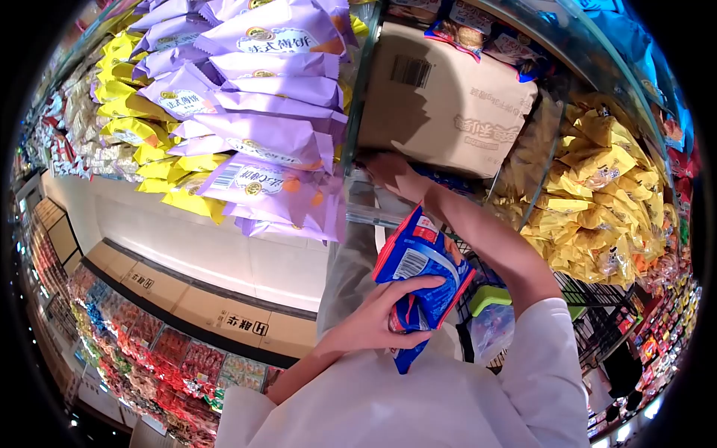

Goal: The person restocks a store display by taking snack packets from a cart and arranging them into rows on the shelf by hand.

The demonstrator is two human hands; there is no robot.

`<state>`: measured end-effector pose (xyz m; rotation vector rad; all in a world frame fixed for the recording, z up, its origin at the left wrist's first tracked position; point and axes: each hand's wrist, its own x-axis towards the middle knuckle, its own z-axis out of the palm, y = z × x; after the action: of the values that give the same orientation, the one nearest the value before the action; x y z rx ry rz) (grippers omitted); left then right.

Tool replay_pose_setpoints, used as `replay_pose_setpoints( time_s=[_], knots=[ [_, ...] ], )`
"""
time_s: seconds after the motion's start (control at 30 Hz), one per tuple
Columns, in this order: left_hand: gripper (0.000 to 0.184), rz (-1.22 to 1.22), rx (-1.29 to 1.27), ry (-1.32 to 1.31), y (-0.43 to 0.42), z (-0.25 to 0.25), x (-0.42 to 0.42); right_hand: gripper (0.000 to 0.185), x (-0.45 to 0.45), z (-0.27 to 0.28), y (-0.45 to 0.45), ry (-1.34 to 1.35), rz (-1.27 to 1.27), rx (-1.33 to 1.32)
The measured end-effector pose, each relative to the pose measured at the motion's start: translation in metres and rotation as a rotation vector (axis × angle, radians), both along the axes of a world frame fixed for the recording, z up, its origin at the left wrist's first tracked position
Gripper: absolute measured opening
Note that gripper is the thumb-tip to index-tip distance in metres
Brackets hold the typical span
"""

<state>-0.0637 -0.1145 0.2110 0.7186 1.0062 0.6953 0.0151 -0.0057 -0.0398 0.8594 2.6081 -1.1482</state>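
Shop shelves crowded with bright snack bags surround the brown cardboard box (441,82), which serves well as landmark. Nearest to the person, on the near side of the box and apart from it, is a bundle of shiny blue plastic packets with red edges (418,250). The left hand (388,313) is clamped on this bundle. As a whole, the bundle stretches from the person's body towards the box, although its top packet sits slanted. The right forearm passes beside it, and the right hand (396,177) is at the near left corner of the box; I cannot tell if its fingers grip something. So the hands are apart, and, in my judgement, the important relation is this: the bundle lies on the body side of the right hand, which is the nearer one to the box. Left of the box are lilac plastic bags (272,142); right of it, yellow plastic bags (597,194). At its far edge lie blue and red biscuit packets (467,33).
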Motion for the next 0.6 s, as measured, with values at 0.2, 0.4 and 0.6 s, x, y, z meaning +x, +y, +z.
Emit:
replay_pose_setpoints(
  time_s=[0.2,0.4,0.6],
  knots=[
    [0.064,0.015,0.097,0.026,0.002,0.003,-0.003,0.025,-0.005,-0.008,0.001,0.034,-0.108,-0.161],
    [0.064,0.045,0.111,0.013,-0.009,-0.003,-0.003,0.024,0.043,0.033,-0.008,-0.029,-0.139,0.294],
    [0.064,-0.017,0.087,-0.015,-0.008,-0.003,-0.005,0.019,0.036,-0.007,0.001,-0.034,0.005,-0.013]
  ],
)
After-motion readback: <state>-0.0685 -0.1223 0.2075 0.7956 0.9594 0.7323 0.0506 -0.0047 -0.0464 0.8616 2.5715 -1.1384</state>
